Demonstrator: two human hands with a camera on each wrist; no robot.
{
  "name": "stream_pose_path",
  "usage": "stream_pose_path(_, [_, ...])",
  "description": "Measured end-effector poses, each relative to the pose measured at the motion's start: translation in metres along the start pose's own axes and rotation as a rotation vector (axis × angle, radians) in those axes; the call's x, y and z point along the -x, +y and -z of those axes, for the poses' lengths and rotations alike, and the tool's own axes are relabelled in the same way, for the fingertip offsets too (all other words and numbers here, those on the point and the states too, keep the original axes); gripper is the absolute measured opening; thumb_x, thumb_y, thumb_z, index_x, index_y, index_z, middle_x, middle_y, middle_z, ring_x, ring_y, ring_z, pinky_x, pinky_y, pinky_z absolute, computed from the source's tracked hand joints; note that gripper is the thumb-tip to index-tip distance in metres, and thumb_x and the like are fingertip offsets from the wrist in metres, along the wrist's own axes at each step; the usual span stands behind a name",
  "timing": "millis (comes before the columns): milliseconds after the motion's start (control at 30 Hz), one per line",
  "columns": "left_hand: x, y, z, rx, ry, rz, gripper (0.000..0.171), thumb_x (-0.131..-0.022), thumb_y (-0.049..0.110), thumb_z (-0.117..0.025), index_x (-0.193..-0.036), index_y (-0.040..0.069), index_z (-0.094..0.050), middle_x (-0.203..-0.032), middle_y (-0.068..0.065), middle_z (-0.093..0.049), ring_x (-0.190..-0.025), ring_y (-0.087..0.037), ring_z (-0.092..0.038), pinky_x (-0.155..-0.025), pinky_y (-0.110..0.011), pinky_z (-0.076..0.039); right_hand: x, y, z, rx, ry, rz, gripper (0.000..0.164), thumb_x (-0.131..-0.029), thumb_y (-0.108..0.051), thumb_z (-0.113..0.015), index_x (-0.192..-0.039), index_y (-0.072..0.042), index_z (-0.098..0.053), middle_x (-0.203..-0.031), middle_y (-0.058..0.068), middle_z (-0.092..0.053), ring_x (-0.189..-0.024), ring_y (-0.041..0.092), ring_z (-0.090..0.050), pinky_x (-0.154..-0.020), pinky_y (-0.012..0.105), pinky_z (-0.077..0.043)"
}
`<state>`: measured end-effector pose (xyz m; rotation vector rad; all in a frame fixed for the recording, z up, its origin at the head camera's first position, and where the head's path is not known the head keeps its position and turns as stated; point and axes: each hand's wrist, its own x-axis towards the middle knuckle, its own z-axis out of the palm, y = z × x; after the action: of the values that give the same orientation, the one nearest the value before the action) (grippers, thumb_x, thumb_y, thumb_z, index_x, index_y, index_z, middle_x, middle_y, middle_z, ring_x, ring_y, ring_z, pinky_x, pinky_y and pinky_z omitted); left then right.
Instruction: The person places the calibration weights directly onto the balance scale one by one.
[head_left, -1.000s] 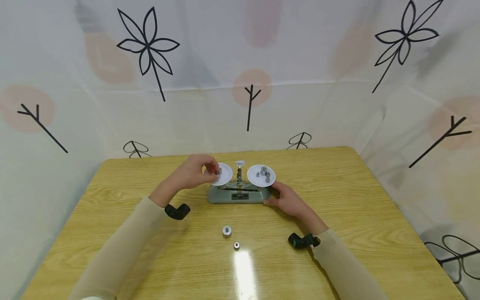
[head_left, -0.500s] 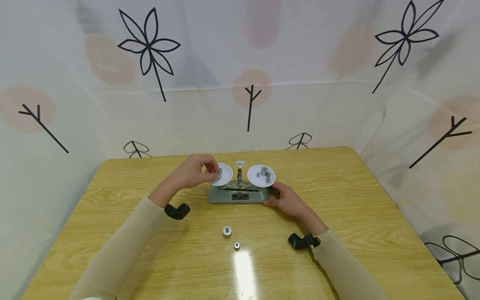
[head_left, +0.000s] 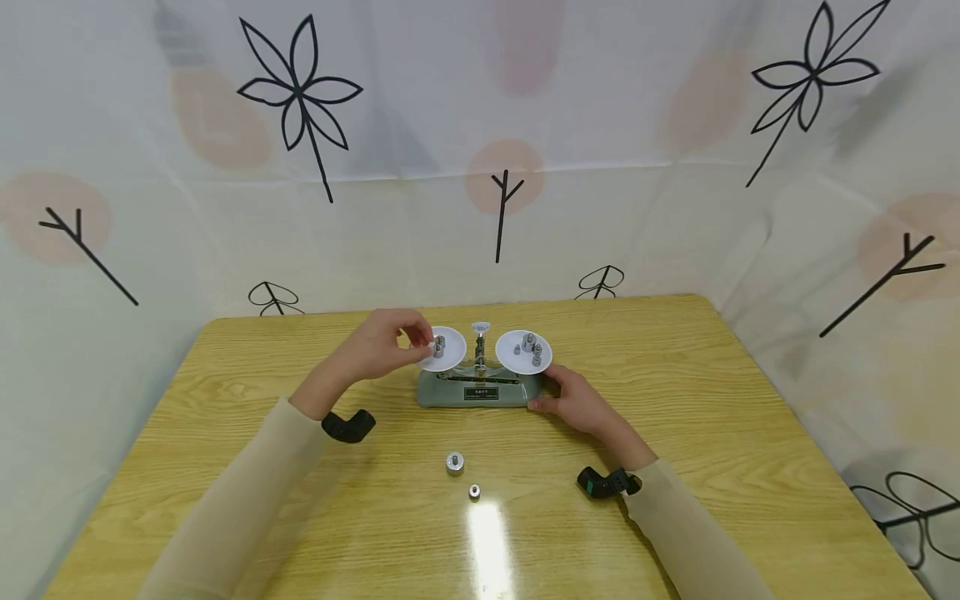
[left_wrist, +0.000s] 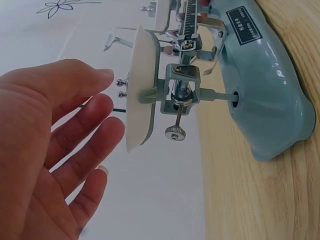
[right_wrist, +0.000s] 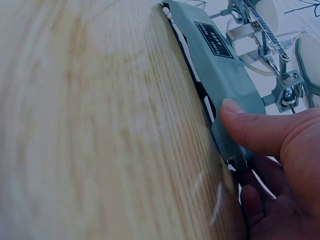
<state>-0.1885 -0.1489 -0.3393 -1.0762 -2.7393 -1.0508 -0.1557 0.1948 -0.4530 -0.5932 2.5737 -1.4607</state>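
A grey-green balance scale [head_left: 446, 393] stands near the back of the table. My left hand [head_left: 384, 343] is at the rim of its left pan [head_left: 457, 347], thumb and fingers spread apart beside the small metal weights [head_left: 439, 347] there. In the left wrist view the knobs of two weights [left_wrist: 121, 94] show above the pan, just off the fingertips, with nothing between thumb and fingers. My right hand [head_left: 573, 400] grips the right end of the base, thumb [right_wrist: 250, 125] on the front face and fingers partly hidden behind. Several weights [head_left: 528, 342] stand on the right pan [head_left: 507, 340].
Nearer the front of the table [head_left: 360, 517], a larger metal weight [head_left: 454, 464] and a smaller weight [head_left: 474, 492] stand upright. A patterned cloth [head_left: 420, 233] hangs behind the table and along both sides.
My left hand has let go of a small weight on the left pan, its fingers parting and drawing slightly left. The right hand stays on the base.
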Motion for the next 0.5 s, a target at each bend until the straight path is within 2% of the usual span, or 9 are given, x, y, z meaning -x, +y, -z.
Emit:
stream_pose_path(167, [0.004,0.002,0.000,0.017,0.028,0.005,0.010,-0.089,0.015,-0.077,-0.091,0.019,-0.069,-0.088,0.009,-0.064,-0.082,-0.012,-0.059,-0.072,-0.038,-0.045,0.000,-0.001,0.000,-0.003,-0.002,-0.008,0.067,-0.086,-0.010,-0.078,-0.145,-0.003,-0.048,-0.149,0.019,-0.045,-0.141,0.038,-0.034,-0.112,0.056,-0.030])
stream_pose_path(367, [0.010,0.005,-0.002,0.041,0.027,-0.002,0.010,-0.089,0.015,-0.077,-0.095,0.015,-0.069,-0.090,0.008,-0.066,-0.084,-0.012,-0.060,-0.076,-0.049,-0.048,0.000,-0.001,0.001,-0.015,-0.005,-0.014,0.068,-0.086,-0.009,-0.078,-0.146,-0.002,-0.047,-0.151,0.019,-0.043,-0.142,0.037,-0.033,-0.114,0.055,-0.028])
stream_pose_path(500, [0.014,0.009,-0.002,0.056,0.044,-0.005,0.009,-0.089,0.015,-0.076,-0.095,0.016,-0.070,-0.089,0.009,-0.066,-0.083,-0.012,-0.060,-0.075,-0.045,-0.048,0.000,-0.001,0.001,-0.011,-0.002,-0.016,0.068,-0.086,-0.009,-0.078,-0.145,-0.002,-0.048,-0.150,0.019,-0.044,-0.142,0.037,-0.033,-0.114,0.054,-0.028])
